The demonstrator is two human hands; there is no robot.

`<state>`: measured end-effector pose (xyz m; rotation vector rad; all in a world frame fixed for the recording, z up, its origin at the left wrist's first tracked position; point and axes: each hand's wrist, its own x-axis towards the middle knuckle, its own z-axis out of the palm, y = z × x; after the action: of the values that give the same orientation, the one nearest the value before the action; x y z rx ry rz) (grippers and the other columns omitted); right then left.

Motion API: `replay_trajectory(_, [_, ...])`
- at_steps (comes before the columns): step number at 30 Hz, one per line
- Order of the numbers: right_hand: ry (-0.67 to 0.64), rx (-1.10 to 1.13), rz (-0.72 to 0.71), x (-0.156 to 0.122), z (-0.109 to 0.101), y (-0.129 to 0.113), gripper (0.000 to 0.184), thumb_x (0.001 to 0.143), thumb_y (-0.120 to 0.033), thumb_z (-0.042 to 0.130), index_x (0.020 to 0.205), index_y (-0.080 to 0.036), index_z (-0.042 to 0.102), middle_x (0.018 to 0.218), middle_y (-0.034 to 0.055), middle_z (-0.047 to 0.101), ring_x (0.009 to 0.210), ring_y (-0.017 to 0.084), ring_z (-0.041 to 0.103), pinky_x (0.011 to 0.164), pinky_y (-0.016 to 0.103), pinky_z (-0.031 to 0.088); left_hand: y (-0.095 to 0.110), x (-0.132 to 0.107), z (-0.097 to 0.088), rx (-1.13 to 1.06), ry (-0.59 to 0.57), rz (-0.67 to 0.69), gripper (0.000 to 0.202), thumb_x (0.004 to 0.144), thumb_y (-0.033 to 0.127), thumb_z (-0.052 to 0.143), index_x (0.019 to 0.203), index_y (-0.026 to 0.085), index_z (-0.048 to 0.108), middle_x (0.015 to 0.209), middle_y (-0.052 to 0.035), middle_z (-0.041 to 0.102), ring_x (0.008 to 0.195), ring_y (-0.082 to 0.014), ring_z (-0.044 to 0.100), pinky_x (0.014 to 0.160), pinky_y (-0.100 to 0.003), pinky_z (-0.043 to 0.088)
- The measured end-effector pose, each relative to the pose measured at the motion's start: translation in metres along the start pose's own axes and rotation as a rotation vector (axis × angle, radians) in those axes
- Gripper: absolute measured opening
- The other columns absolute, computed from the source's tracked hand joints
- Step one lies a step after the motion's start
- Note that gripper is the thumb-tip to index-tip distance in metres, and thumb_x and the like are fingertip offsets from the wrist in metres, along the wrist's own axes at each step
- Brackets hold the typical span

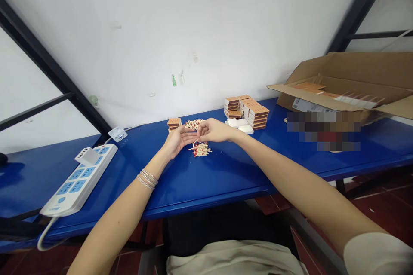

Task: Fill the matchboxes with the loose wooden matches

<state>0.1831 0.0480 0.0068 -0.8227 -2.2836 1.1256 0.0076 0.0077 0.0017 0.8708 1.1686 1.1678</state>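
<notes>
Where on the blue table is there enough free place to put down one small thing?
Bare tabletop lies between the nearer matchsticks and the front edge, and between the power strip and left forearm. It is crowded around the left hand and right hand, and by the stacked matchboxes.

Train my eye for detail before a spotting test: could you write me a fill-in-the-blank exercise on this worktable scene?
1. The loose matchsticks have ____ heads.
2. The silvery bracelets circle the person's ____ wrist.
3. The tabletop is coloured ____.
4. The open cardboard box stands toward the person's ____ side.

Missing words: red; left; blue; right.
</notes>
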Motion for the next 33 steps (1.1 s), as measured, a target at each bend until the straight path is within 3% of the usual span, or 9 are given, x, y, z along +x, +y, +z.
replay_trajectory(8, [-0.146,-0.363,0.064,-0.002,-0.004,-0.003,0.013,0.063,-0.014,0.07,0.076,-0.013,0.073,0.073,0.0033,0.072,0.067,0.013,0.064,0.059,0.021,0.044,-0.007,0.004,-0.001,0.213,0.017,0.107,0.011,0.083,0.01,0.052,0.086,0.007,0.063,0.079,-0.0142,0.071,0.072,-0.0186,0.071,0.082,-0.035,0.057])
replay_trajectory(14, [-0.152,-0.383,0.07,-0.002,-0.006,-0.003,0.015,0.067,-0.014,0.066,0.08,-0.014,0.074,0.077,0.003,0.074,0.071,0.013,0.066,0.062,0.02,0.045,-0.008,0.007,-0.011,0.8,0.095,0.447,0.019,0.076,0.011,0.059,0.094,0.012,0.063,0.087,-0.0082,0.071,0.074,-0.0159,0.069,0.075,-0.029,0.055])
replay_trajectory(16, [-0.104,-0.387,0.049,-0.001,-0.007,0.0,0.016,0.068,-0.013,0.064,0.08,-0.014,0.074,0.079,0.0031,0.075,0.072,0.013,0.066,0.063,0.019,0.045,-0.003,0.002,-0.012,1.005,0.16,0.521,0.018,0.075,0.016,0.06,0.092,0.014,0.065,0.08,-0.0053,0.071,0.07,-0.0154,0.067,0.073,-0.027,0.053])
replay_trajectory(19, [-0.004,-0.428,0.056,-0.001,-0.011,0.003,0.015,0.069,-0.016,0.064,0.08,-0.016,0.074,0.079,0.0026,0.074,0.072,0.013,0.065,0.063,0.02,0.045,0.005,-0.008,-0.013,1.326,0.173,0.48,0.009,0.076,0.025,0.062,0.076,0.018,0.066,0.07,-0.0042,0.07,0.068,-0.0176,0.065,0.068,-0.028,0.049])
replay_trajectory(21, [-0.005,-0.458,0.077,-0.001,-0.014,0.004,0.014,0.069,-0.019,0.067,0.08,-0.017,0.074,0.079,0.0021,0.074,0.071,0.013,0.065,0.063,0.02,0.045,0.006,-0.011,-0.014,1.473,0.128,0.373,0.02,0.076,0.035,0.062,0.065,0.019,0.065,0.067,-0.0056,0.069,0.066,-0.0193,0.064,0.063,-0.029,0.045])
replay_trajectory(25, [-0.035,-0.493,0.11,-0.001,-0.017,0.007,0.014,0.069,-0.022,0.069,0.082,-0.018,0.074,0.08,0.002,0.074,0.072,0.014,0.066,0.064,0.02,0.045,0.0,-0.009,-0.013,1.491,0.019,0.324,0.022,0.076,0.04,0.062,0.068,0.02,0.066,0.068,-0.0047,0.069,0.063,-0.0175,0.061,0.057,-0.027,0.042])
replay_trajectory(29, [0.156,-0.592,0.124,0.002,-0.011,0.017,0.019,0.071,-0.015,0.064,0.088,-0.017,0.072,0.086,0.0037,0.074,0.078,0.015,0.066,0.068,0.022,0.045,-0.006,-0.006,-0.011,1.41,-0.041,0.385,0.013,0.075,0.028,0.062,0.069,0.018,0.067,0.068,-0.0039,0.07,0.061,-0.015,0.061,0.058,-0.025,0.044])
replay_trajectory(33, [0.265,-0.72,0.188,0.009,0.0,0.023,0.019,0.077,-0.019,0.06,0.092,-0.02,0.071,0.096,0.0058,0.073,0.088,0.02,0.065,0.073,0.027,0.044,-0.009,-0.004,-0.01,1.335,-0.09,0.413,0.012,0.074,0.022,0.06,0.072,0.016,0.069,0.069,-0.0038,0.071,0.06,-0.0138,0.061,0.059,-0.024,0.045])
